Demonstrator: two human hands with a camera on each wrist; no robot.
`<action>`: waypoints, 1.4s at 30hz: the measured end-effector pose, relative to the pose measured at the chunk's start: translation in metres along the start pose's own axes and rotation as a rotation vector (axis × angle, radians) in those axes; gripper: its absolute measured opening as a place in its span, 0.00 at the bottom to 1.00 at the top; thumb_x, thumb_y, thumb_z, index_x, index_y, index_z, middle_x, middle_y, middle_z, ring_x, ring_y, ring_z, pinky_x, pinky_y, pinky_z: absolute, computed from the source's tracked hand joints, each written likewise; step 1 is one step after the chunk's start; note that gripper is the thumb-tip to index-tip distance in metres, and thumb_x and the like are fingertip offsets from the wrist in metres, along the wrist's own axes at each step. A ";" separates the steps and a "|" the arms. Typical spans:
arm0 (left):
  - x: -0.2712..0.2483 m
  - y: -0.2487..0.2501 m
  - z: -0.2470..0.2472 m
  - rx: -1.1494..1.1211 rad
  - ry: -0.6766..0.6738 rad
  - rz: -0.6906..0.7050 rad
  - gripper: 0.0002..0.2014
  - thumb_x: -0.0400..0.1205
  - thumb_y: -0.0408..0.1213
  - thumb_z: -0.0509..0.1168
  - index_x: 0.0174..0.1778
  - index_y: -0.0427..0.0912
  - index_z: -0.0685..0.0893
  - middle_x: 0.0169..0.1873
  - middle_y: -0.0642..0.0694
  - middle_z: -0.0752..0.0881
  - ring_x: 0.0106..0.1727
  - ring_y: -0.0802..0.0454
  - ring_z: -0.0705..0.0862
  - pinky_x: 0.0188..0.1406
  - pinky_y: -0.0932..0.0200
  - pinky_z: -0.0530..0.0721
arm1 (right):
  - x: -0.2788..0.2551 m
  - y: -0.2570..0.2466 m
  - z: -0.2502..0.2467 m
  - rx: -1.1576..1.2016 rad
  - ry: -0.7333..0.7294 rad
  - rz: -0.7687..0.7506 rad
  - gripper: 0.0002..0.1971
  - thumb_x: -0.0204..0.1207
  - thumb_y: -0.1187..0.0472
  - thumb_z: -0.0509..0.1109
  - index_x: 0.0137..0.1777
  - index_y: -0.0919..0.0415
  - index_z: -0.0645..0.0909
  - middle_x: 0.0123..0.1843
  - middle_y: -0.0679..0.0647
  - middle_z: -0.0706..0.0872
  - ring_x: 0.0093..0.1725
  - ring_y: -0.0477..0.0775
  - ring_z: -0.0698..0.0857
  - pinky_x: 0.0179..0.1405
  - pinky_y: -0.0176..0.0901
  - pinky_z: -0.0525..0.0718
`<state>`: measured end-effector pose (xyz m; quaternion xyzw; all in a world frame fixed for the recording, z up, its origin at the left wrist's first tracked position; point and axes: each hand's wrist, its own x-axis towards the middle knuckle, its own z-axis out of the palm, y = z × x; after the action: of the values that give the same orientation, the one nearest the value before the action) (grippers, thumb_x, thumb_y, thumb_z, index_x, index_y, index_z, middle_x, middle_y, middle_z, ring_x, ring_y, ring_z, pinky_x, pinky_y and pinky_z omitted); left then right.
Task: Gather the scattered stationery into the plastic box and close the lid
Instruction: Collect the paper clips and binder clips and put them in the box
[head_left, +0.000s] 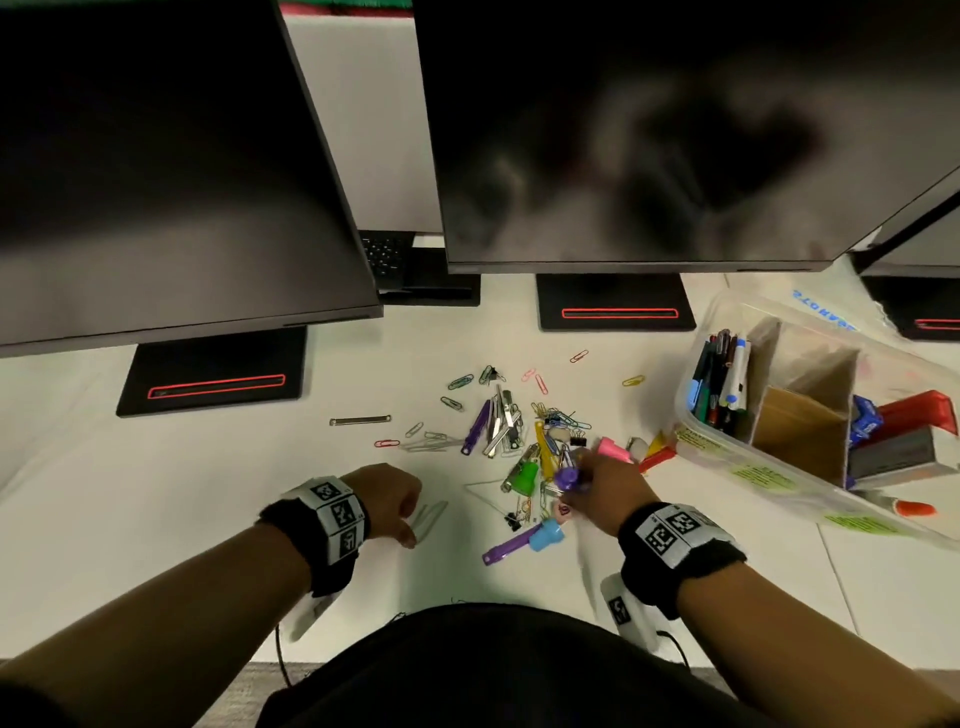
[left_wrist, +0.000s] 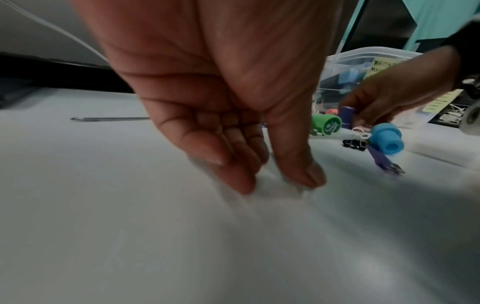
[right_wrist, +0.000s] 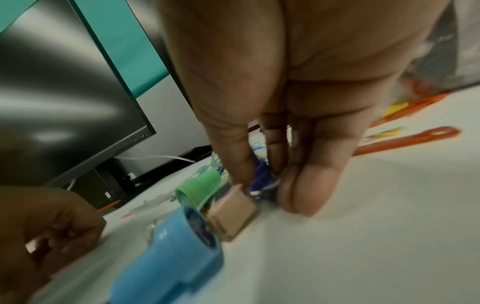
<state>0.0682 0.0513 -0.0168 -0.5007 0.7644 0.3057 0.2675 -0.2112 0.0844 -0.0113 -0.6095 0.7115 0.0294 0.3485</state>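
A clear plastic box (head_left: 696, 431) with cardboard dividers stands open at the right, holding pens, a stapler and staple boxes. Its clear lid (head_left: 826, 312) lies behind it. Paper clips, binder clips, small stamps and metal strips (head_left: 501, 426) lie scattered mid-table. My right hand (head_left: 574, 480) pinches a purple stamp (right_wrist: 259, 176) at the near edge of that pile. My left hand (left_wrist: 280, 187) is down on the table to the left, thumb and fingertips pinching a pale clear paper clip (head_left: 434, 517). A green stamp (left_wrist: 327, 124) and a blue stamp (left_wrist: 387, 142) lie between the hands.
Three dark monitors on black stands (head_left: 213, 374) fill the back of the white table (head_left: 156, 493). Orange scissors (right_wrist: 415, 139) and a pink cap (head_left: 613, 449) lie by the box. A tan eraser (right_wrist: 233, 214) sits beside my right fingers. A metal strip (head_left: 359, 420) lies apart on the left.
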 end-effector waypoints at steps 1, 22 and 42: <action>0.001 0.002 0.000 -0.003 0.018 0.002 0.17 0.69 0.51 0.75 0.40 0.50 0.74 0.32 0.55 0.75 0.44 0.53 0.74 0.30 0.63 0.66 | 0.001 -0.004 0.002 0.035 0.001 -0.024 0.09 0.73 0.56 0.71 0.41 0.54 0.72 0.32 0.43 0.73 0.40 0.53 0.79 0.31 0.35 0.68; 0.034 0.094 -0.039 0.027 0.287 0.410 0.25 0.79 0.41 0.66 0.73 0.50 0.69 0.69 0.48 0.72 0.70 0.48 0.73 0.66 0.49 0.79 | 0.004 0.020 -0.004 0.038 0.243 -0.045 0.13 0.74 0.71 0.65 0.56 0.62 0.84 0.54 0.61 0.82 0.53 0.62 0.82 0.48 0.38 0.74; 0.058 0.119 -0.033 0.240 0.158 0.365 0.22 0.80 0.31 0.62 0.71 0.47 0.75 0.66 0.44 0.75 0.69 0.43 0.73 0.65 0.50 0.76 | 0.022 0.021 -0.005 -0.063 0.130 -0.222 0.13 0.79 0.65 0.62 0.58 0.60 0.83 0.60 0.61 0.76 0.51 0.64 0.83 0.54 0.46 0.83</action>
<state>-0.0666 0.0292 -0.0120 -0.3413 0.8916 0.2159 0.2050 -0.2321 0.0688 -0.0269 -0.6956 0.6596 -0.0266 0.2836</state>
